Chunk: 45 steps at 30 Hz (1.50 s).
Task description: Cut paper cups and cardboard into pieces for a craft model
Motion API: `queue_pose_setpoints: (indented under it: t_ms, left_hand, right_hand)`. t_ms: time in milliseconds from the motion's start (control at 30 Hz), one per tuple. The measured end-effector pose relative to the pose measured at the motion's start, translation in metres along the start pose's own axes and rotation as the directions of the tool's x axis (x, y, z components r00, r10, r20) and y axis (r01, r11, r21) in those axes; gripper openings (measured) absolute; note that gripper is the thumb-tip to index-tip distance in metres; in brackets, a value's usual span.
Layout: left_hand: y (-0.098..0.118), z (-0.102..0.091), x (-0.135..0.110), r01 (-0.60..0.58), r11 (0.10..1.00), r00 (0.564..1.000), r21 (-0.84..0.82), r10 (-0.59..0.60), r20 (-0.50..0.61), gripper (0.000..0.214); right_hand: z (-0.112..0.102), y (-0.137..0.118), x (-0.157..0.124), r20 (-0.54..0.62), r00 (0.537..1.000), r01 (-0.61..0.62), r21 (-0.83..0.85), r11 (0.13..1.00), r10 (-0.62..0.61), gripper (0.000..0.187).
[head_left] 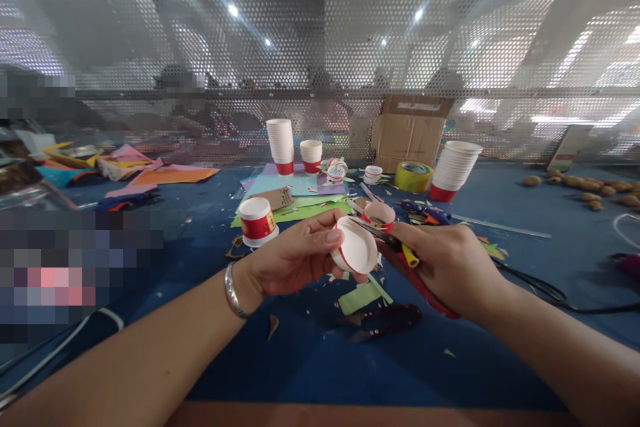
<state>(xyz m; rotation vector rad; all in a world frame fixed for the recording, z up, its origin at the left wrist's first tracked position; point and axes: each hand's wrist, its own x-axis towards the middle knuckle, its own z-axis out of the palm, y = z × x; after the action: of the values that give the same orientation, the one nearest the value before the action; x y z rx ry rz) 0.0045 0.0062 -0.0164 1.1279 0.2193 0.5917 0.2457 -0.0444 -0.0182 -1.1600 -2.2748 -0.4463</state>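
My left hand [310,250], with a silver bangle at its wrist, grips the cut-down base of a paper cup [361,248] between thumb and fingers. The base is white inside with a red edge. My right hand [445,263] is closed round small scissors [407,255] with red and yellow on the handle. Their dark blade lies at the upper rim of the cup base. Just behind, a ring cut from a red and white cup [379,215] stands on the table. Below my hands lie a dark pair of snips [385,321] and green paper scraps [359,298].
Stacked paper cups [280,147] stand at the back, with another leaning stack [454,170] at right. A red and white cup [258,221] sits upside down at left. Yellow tape [413,177], a cardboard box [410,137], coloured paper [175,173] and walnut-like brown pieces [583,183] are around.
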Motion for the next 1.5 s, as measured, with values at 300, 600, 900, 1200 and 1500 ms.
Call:
queue_pose_setpoints:
  t_ms: [300,600,900,1200,1500]
  left_hand:
    - [-0.0001,0.0006,-0.0006,0.017,0.999,1.0,0.035,-0.016,-0.014,0.044]
    - [0.0004,-0.0032,0.0005,0.041,0.999,0.999,0.034,-0.042,0.021,0.047]
    - [-0.0005,-0.0031,-0.0004,0.034,0.999,0.998,-0.023,-0.032,0.05,0.034]
    - [0.0007,-0.0039,-0.001,0.067,0.997,0.998,0.046,-0.067,0.002,0.045]
    - [-0.0004,-0.001,0.0014,0.061,0.998,0.998,0.016,-0.061,0.008,0.039]
  right_hand:
    - [0.0002,-0.0005,0.0003,-0.049,0.998,0.029,-0.008,1.0,-0.03,0.022]
    - [-0.0008,-0.0002,-0.0004,-0.024,0.999,0.031,0.002,1.0,-0.031,0.023]
    - [0.0003,-0.0002,0.0004,-0.027,0.999,0.046,-0.008,0.999,-0.046,0.026]
    - [0.0018,-0.0014,-0.0005,-0.016,1.0,0.015,0.004,1.0,-0.015,0.023]
    - [0.0004,-0.0009,-0.0007,0.01,1.0,0.005,0.017,1.0,-0.005,0.027]
